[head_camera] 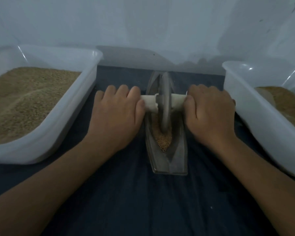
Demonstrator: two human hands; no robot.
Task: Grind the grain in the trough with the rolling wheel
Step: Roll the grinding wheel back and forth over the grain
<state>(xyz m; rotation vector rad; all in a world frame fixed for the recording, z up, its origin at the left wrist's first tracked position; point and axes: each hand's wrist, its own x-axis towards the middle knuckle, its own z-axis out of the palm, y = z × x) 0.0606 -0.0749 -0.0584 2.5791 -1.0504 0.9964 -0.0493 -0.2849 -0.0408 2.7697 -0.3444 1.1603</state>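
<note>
Item: left tub [46,106], full of grain; right tub [262,120], part-filled. Trough [167,159] stood between them on dark cloth. Rolling wheel [164,106] sat upright in it, over the grain [163,142]. My left hand [116,113] and right hand [209,113] held fingers clamped on the axle; even downward pressure would keep the wheel upright.

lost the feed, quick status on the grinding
Left hand and right hand grip the axle handle. Wheel upright in trough, on grain. Nothing blocking.
</note>
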